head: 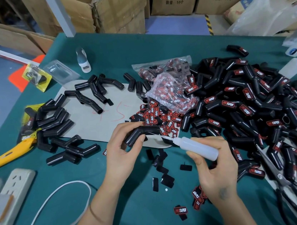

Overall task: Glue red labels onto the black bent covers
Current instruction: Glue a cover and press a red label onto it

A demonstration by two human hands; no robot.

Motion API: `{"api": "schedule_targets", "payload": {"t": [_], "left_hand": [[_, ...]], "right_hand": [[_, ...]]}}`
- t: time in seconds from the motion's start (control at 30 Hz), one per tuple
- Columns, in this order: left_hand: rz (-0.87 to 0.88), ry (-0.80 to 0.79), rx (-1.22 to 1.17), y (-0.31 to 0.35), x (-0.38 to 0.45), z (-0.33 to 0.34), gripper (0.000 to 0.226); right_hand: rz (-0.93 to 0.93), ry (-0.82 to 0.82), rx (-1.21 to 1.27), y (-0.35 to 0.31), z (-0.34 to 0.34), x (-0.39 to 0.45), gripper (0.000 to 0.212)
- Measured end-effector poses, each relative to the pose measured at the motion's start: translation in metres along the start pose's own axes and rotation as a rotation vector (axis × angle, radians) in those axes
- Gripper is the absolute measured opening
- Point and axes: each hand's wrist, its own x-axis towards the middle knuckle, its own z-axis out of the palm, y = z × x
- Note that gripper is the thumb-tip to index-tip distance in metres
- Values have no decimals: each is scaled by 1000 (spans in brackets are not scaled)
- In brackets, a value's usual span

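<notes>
My left hand (124,149) grips a black bent cover (141,133) just above the table, thumb on its lower end. My right hand (214,167) holds a small translucent glue bottle (196,145), its thin nozzle pointing left toward the cover's right arm. A heap of loose red labels (159,116) lies just behind the cover. A big pile of labelled covers (255,108) fills the right side. Plain black covers (55,123) lie in groups on the left. A few labels (181,210) rest near my right wrist.
Clear bags of labels (166,84) sit mid-table. A yellow utility knife (9,154) and a white power strip (8,195) with its cable lie at left. Black scissors (291,188) rest at lower right. Cardboard boxes (116,8) stand behind the green table (117,48).
</notes>
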Motion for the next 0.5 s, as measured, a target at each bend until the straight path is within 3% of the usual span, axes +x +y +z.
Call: {"api": "schedule_targets", "payload": {"t": [0.5], "left_hand": [[-7,2,-10,-2,0,-1,37]], "right_hand": [[-18,6,-1,-1,0,1,29]]}}
